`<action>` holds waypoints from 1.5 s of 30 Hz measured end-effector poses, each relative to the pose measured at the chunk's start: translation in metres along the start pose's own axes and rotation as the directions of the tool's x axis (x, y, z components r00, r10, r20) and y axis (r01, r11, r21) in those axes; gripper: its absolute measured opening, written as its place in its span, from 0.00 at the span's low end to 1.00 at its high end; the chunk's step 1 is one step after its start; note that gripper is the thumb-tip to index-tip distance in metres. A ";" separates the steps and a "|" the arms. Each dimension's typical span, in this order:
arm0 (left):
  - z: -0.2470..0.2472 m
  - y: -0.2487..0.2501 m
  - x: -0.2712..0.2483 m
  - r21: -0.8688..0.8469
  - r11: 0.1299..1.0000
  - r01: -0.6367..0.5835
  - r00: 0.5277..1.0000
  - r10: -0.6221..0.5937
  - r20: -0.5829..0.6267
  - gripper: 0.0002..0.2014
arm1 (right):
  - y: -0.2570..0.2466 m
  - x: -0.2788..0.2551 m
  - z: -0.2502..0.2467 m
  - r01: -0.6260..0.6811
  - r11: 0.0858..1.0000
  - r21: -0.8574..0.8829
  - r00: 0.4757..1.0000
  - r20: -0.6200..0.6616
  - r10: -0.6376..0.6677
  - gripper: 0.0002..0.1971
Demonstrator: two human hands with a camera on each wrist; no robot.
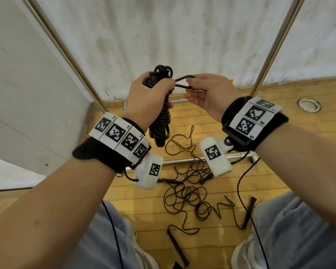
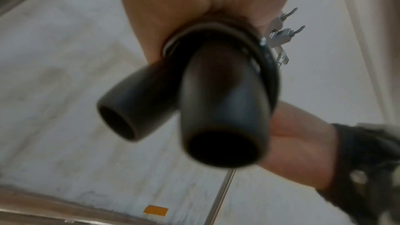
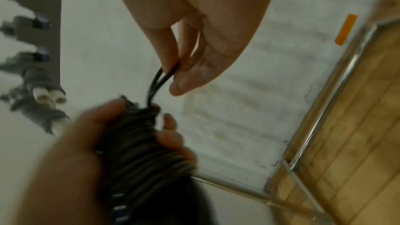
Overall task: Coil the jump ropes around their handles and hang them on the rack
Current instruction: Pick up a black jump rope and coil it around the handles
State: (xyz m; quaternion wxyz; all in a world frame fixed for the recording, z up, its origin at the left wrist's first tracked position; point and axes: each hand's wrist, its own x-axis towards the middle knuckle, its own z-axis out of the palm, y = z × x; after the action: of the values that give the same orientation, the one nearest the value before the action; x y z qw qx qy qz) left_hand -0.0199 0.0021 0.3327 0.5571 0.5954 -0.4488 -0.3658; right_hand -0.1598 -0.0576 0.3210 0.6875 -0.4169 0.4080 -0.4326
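Note:
My left hand [image 1: 147, 96] grips a black jump rope [image 1: 161, 121] whose cord is coiled tightly round its two handles [image 2: 216, 102], held upright at chest height. A short loop of that cord [image 1: 183, 82] sticks out to the right, and my right hand [image 1: 206, 90] pinches it between thumb and fingers [image 3: 173, 61]. In the right wrist view the coiled bundle [image 3: 140, 151] sits in the left hand [image 3: 71, 160] just below the pinch. The rack's metal posts [image 1: 66, 53] rise on both sides; its hooks [image 3: 32, 23] show blurred at the left.
More black jump ropes [image 1: 190, 191] lie tangled on the wooden floor [image 1: 144, 206] between my feet, with loose handles [image 1: 177, 247] near my shoes. A low rack bar [image 1: 182, 161] crosses the floor in front. A white cloth [image 1: 173, 35] hangs behind the rack.

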 end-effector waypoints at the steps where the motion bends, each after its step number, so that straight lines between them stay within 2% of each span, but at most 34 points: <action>1: -0.002 -0.001 0.002 -0.013 1.000 0.022 0.999 -0.022 -0.024 0.03 | 0.000 -0.002 0.001 -0.011 0.998 0.055 0.999 0.042 0.009 0.10; 2: -0.003 -0.002 0.004 -0.032 0.999 0.038 0.998 -0.039 -0.046 0.04 | 0.000 -0.004 0.003 -0.023 0.996 0.088 0.996 0.092 0.015 0.11; 4: -0.002 -0.002 0.005 -0.065 0.997 0.041 0.997 -0.044 -0.057 0.08 | 0.001 -0.008 0.010 -0.008 0.999 0.037 0.989 0.150 0.002 0.13; 6: 0.001 -0.001 0.003 -0.074 0.997 0.015 1.000 -0.017 -0.024 0.14 | 0.002 -0.012 0.017 0.056 0.996 -0.063 0.990 0.136 -0.047 0.11; 9: 0.004 -0.002 0.000 -0.065 0.998 -0.026 0.999 0.028 0.036 0.19 | 0.002 -0.014 0.022 0.128 0.988 -0.091 0.988 0.099 -0.119 0.09; 14: 0.002 -0.002 0.005 -0.010 1.000 0.024 0.999 -0.023 0.049 0.27 | 0.001 -0.015 0.021 0.184 0.976 -0.120 0.981 0.089 -0.174 0.09; 15: 0.001 -0.003 0.006 0.026 1.000 0.017 0.999 -0.019 0.041 0.27 | 0.002 -0.014 0.020 0.191 0.971 -0.140 0.981 0.067 -0.183 0.09; 19: 0.005 -0.007 0.003 0.091 0.995 -0.038 0.999 0.039 -0.007 0.11 | 0.000 -0.015 0.023 0.201 0.968 -0.149 0.979 -0.007 -0.204 0.10; 23: 0.010 -0.004 -0.001 -0.040 0.998 -0.046 0.998 0.044 -0.051 0.09 | -0.002 -0.018 0.026 0.238 0.955 -0.176 0.971 0.052 -0.233 0.13; 25: 0.010 -0.001 -0.002 -0.061 0.998 -0.036 0.998 0.033 -0.054 0.10 | -0.001 -0.021 0.024 0.285 0.929 -0.237 0.958 0.102 -0.267 0.10; 27: 0.011 0.000 -0.002 0.004 0.999 -0.040 0.999 0.040 -0.036 0.12 | 0.000 -0.023 0.020 0.320 0.899 -0.299 0.947 0.121 -0.297 0.06; 30: 0.014 -0.001 -0.003 0.092 0.994 -0.058 0.998 0.062 -0.034 0.10 | 0.002 -0.024 0.015 0.358 0.859 -0.367 0.931 0.072 -0.357 0.05; 38: 0.019 0.001 -0.003 0.248 0.959 -0.137 0.981 0.167 -0.103 0.08 | -0.005 -0.020 0.021 0.370 0.846 -0.385 0.917 0.002 -0.400 0.19; 41: 0.018 0.006 -0.006 0.237 0.961 -0.142 0.983 0.165 -0.083 0.11 | -0.008 -0.017 0.018 0.344 0.856 -0.387 0.924 -0.022 -0.381 0.20; 45: 0.017 0.011 -0.013 0.187 0.973 -0.133 0.989 0.141 -0.032 0.11 | -0.012 -0.009 0.007 0.228 0.943 -0.244 0.966 -0.067 -0.251 0.14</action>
State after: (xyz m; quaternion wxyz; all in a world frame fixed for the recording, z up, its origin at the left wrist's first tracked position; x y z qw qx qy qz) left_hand -0.0411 0.0087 0.3404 0.5335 0.6201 -0.5081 -0.2697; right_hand -0.1586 -0.0511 0.3367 0.5549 -0.5201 0.4355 -0.4815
